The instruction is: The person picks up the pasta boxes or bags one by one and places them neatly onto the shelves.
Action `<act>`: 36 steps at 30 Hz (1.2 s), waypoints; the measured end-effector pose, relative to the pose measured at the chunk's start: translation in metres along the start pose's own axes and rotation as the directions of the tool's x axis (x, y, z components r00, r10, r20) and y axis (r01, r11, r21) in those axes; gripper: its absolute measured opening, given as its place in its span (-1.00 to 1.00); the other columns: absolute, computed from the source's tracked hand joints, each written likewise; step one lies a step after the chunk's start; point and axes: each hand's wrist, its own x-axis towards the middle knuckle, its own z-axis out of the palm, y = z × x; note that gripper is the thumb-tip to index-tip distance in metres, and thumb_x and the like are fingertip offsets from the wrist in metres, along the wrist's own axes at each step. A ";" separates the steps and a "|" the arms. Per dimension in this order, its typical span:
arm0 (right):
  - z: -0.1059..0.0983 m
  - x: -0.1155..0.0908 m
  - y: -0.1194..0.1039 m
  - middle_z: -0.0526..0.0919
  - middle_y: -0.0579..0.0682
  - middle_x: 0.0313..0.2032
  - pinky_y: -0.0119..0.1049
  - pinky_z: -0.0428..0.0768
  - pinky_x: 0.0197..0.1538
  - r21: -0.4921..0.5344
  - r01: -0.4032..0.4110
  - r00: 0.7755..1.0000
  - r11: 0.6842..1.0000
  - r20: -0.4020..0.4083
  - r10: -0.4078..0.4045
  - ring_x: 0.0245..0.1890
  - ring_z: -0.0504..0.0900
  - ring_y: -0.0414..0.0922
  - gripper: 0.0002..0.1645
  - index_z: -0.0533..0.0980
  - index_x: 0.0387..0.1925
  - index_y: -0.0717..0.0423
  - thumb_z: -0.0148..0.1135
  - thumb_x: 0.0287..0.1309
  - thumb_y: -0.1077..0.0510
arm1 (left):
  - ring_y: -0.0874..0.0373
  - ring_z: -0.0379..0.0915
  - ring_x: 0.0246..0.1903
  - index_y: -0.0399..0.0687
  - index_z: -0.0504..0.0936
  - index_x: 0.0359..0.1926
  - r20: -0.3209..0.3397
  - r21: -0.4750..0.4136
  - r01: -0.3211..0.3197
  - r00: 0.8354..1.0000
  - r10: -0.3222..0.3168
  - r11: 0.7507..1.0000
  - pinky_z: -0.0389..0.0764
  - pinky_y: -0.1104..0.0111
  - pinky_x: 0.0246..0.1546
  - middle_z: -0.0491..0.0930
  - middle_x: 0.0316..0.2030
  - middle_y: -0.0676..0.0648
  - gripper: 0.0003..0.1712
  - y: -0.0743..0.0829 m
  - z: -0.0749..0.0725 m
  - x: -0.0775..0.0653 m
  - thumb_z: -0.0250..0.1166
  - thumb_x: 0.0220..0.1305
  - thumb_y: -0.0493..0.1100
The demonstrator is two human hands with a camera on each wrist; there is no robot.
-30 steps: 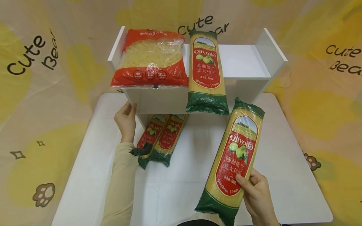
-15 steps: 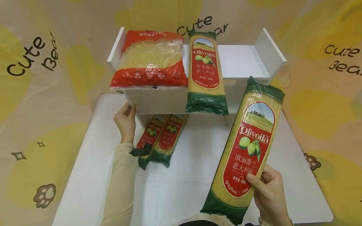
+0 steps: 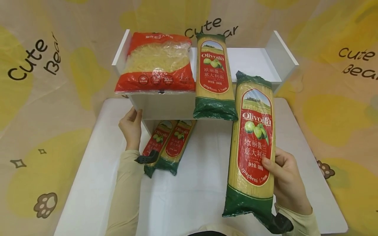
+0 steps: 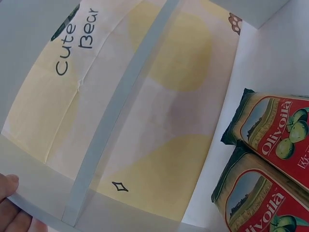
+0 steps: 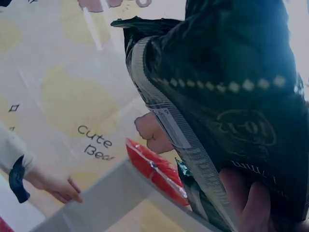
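Observation:
My right hand (image 3: pixel 287 177) holds a packet of spaghetti (image 3: pixel 254 141) with green ends and a red label, thumb over its front. The packet stands nearly upright, its top overlapping the right front of the white shelf (image 3: pixel 246 62) in the head view. Its dark green back (image 5: pixel 241 116) fills much of the right wrist view, with fingers against it. At the shelf's left side my left hand (image 3: pixel 132 127) pinches the panel's front edge. In the left wrist view, thumb and fingers (image 4: pixel 8 186) show at that edge.
On the upper shelf lie a red bag of pasta (image 3: pixel 157 62) and another spaghetti packet (image 3: pixel 213 75), both jutting past the front edge. Two more spaghetti packets (image 3: pixel 175 141) lie slanted below, at the left. The shelf stands on a white table (image 3: pixel 195 203) before a patterned cloth (image 3: pixel 333 124).
My right hand has carried the spaghetti packet up, first to the right, then back left, and turned it more upright. The left hand stays at the shelf's edge.

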 end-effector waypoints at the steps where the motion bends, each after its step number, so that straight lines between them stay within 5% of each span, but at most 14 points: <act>1: 0.000 0.002 0.000 0.69 0.12 -0.19 -0.20 0.68 -0.28 0.005 0.002 1.000 1.000 -0.010 -0.002 -0.26 0.71 -0.06 -0.70 0.53 -0.04 0.31 -0.10 0.34 0.37 | 0.04 0.60 -0.06 -0.21 0.62 0.06 0.001 -0.001 0.000 1.000 0.000 1.000 0.56 0.35 -0.03 0.63 -0.05 -0.14 -0.66 0.000 0.000 0.000 0.26 0.27 -0.23; 9: -0.004 0.021 -0.011 0.66 0.25 -0.18 -0.15 0.67 -0.28 0.082 0.007 0.998 0.997 -0.069 -0.002 -0.28 0.72 0.04 -0.70 0.46 -0.01 0.49 -0.11 0.34 0.40 | 0.05 0.59 -0.05 -0.19 0.62 0.06 0.007 -0.012 0.012 1.000 -0.012 1.000 0.56 0.37 -0.03 0.62 -0.04 -0.13 -0.66 0.000 -0.001 -0.001 0.27 0.27 -0.22; 25: -0.011 0.077 -0.039 0.70 0.10 -0.27 -0.29 0.66 -0.29 0.075 -0.113 0.968 0.991 -0.218 0.127 -0.34 0.72 -0.09 -0.76 0.53 -0.13 0.29 0.05 0.34 0.19 | 0.01 0.60 -0.08 -0.24 0.63 0.04 -0.004 -0.010 -0.011 1.000 0.011 1.000 0.56 0.39 -0.04 0.63 -0.07 -0.18 -0.67 0.002 -0.001 -0.001 0.27 0.25 -0.26; 32: -0.021 0.108 -0.042 0.66 -0.03 -0.39 -0.44 0.63 -0.36 -0.076 -0.162 0.954 0.984 -0.266 0.137 -0.47 0.67 -0.20 -0.75 0.53 -0.25 0.18 0.08 0.31 0.07 | -0.02 0.61 -0.11 -0.24 0.64 0.03 -0.001 -0.020 -0.023 1.000 0.023 1.000 0.57 0.44 -0.08 0.64 -0.10 -0.21 -0.68 0.001 -0.001 -0.001 0.27 0.25 -0.28; 36: -0.025 0.125 -0.043 0.65 0.02 -0.34 -0.40 0.64 -0.31 0.094 -0.234 0.946 0.968 -0.207 0.249 -0.40 0.68 -0.15 -0.73 0.48 -0.18 0.22 0.05 0.32 0.06 | -0.02 0.61 -0.11 -0.23 0.64 0.02 0.001 -0.026 -0.008 1.000 0.008 1.000 0.56 0.44 -0.09 0.64 -0.10 -0.21 -0.69 0.001 0.000 0.000 0.27 0.25 -0.28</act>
